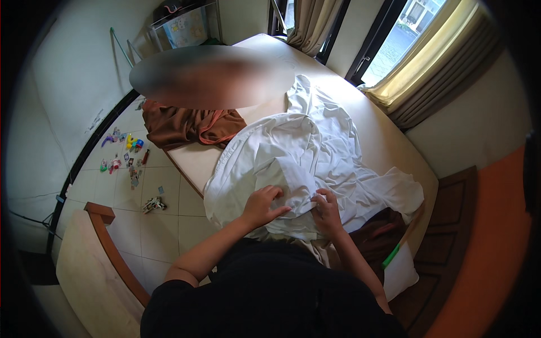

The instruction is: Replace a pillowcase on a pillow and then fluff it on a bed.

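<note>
A large crumpled white sheet [274, 139], gathered along one curved edge, lies over the near part of a bare cream mattress [372, 126]. My left hand [264, 205] rests on the near part of the cloth, its thumb and fingers apart. To the right of it, my right hand [326, 209] has its fingers bent around a fold of the same sheet. Brown cloth with a reddish trim [190, 124] is heaped at the mattress's left edge. More dark brown cloth [378, 234] lies at the near right, partly under the white sheet.
A blurred patch hides the mattress's far left part. Small toys [134, 143] and a toy gun [154, 204] lie on the tiled floor at left. A green-ended handle [391, 256] and a white pillow [401, 274] are at right. Curtains [422, 63] hang by the windows; a wood-framed seat [97, 262] stands near left.
</note>
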